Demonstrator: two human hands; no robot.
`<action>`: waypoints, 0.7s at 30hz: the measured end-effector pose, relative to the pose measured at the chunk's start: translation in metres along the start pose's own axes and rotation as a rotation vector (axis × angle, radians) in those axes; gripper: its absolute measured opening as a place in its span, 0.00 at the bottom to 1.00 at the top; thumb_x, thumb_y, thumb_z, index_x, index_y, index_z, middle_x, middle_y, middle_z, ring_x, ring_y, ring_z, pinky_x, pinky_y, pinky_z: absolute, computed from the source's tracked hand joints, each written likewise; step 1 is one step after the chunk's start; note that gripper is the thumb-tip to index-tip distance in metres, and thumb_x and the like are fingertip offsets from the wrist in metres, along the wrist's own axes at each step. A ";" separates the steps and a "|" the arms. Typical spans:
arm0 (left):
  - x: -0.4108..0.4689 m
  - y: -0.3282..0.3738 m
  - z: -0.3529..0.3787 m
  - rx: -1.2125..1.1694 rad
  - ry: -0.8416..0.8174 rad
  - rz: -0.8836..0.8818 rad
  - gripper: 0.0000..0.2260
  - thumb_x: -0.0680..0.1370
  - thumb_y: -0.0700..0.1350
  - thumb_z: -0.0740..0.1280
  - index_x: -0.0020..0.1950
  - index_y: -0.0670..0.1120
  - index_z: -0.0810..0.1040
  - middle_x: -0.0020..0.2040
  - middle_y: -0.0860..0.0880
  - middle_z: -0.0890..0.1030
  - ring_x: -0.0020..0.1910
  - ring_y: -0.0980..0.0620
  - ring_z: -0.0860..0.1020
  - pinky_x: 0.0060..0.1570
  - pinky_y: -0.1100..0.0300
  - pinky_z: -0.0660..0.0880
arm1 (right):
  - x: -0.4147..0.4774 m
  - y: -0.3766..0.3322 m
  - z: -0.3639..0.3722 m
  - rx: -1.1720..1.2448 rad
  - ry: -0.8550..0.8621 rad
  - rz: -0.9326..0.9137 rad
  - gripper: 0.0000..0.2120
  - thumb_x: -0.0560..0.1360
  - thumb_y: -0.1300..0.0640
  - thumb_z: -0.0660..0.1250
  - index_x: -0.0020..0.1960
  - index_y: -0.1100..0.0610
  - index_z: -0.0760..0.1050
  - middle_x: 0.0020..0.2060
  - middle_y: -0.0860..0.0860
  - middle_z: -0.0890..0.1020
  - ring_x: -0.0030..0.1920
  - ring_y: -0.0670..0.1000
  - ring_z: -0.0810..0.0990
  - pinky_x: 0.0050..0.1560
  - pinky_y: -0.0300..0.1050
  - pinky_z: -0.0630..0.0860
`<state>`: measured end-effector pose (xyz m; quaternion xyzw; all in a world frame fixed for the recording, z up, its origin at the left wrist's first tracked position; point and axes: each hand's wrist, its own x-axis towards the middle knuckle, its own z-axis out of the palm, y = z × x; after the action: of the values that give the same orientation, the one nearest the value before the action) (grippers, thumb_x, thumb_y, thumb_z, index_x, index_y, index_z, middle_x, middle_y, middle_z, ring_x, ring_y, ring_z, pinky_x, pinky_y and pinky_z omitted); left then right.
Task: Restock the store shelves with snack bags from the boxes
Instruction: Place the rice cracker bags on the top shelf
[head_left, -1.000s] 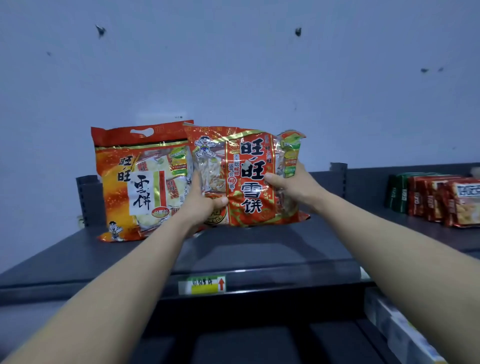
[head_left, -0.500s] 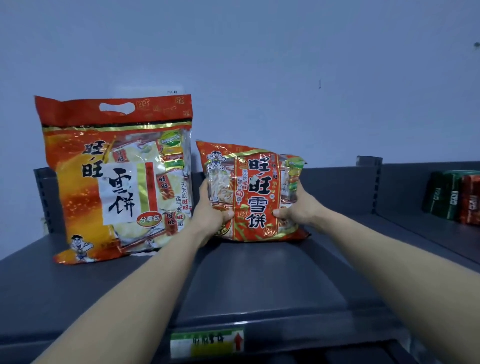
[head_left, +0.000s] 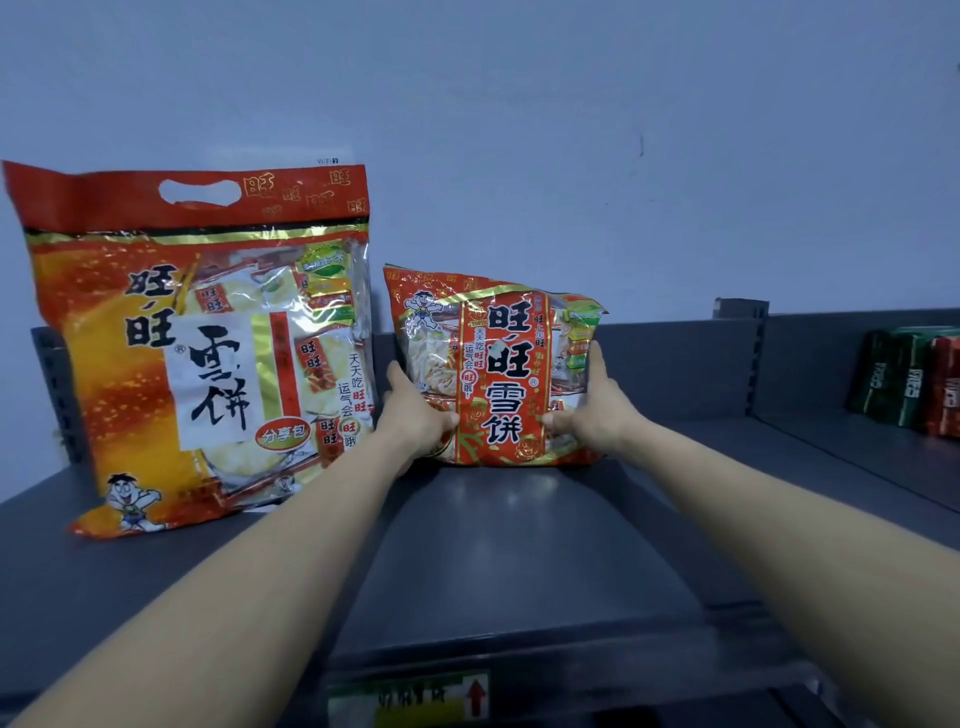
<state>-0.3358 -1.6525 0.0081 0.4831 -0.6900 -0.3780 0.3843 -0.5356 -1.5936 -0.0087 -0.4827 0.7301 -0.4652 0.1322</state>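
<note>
A small red snack bag (head_left: 493, 374) stands upright on the dark grey top shelf (head_left: 519, 545), near the back wall. My left hand (head_left: 415, 421) grips its lower left edge, thumb on the front. My right hand (head_left: 597, 410) grips its lower right edge the same way. Just to the left stands a larger orange and red snack bag (head_left: 197, 353) with a cut-out handle, upright against the wall and apart from my hands.
Green and red packets (head_left: 914, 384) stand at the back of the adjoining shelf section on the right. A yellow-green price label (head_left: 410, 699) sits on the shelf's front edge. The pale wall rises behind the shelf.
The small bag has come down from mid-air onto the shelf and now stands to the right of the large bag. The view has moved closer to the shelf.
</note>
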 end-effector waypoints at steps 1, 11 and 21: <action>-0.004 0.002 0.000 0.040 0.005 -0.006 0.45 0.75 0.40 0.70 0.77 0.45 0.38 0.75 0.41 0.60 0.72 0.41 0.64 0.69 0.47 0.63 | -0.008 -0.005 -0.002 -0.024 0.008 0.013 0.52 0.62 0.52 0.77 0.73 0.40 0.46 0.65 0.57 0.72 0.60 0.60 0.77 0.58 0.60 0.77; -0.095 0.032 -0.010 0.213 0.069 0.281 0.25 0.75 0.37 0.68 0.70 0.41 0.64 0.65 0.43 0.72 0.59 0.47 0.75 0.55 0.58 0.72 | -0.117 -0.038 -0.044 -0.176 0.132 -0.160 0.31 0.74 0.54 0.69 0.73 0.60 0.62 0.69 0.57 0.69 0.69 0.56 0.68 0.68 0.53 0.68; -0.279 0.020 0.045 0.150 -0.170 0.507 0.13 0.74 0.37 0.69 0.57 0.41 0.76 0.46 0.49 0.76 0.43 0.54 0.74 0.39 0.75 0.68 | -0.310 0.021 -0.093 -0.038 0.083 -0.282 0.10 0.74 0.64 0.67 0.55 0.59 0.79 0.45 0.47 0.80 0.47 0.43 0.78 0.52 0.35 0.72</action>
<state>-0.3172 -1.3735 -0.0392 0.2885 -0.8447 -0.2567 0.3706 -0.4531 -1.2837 -0.0557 -0.5634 0.6685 -0.4848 0.0262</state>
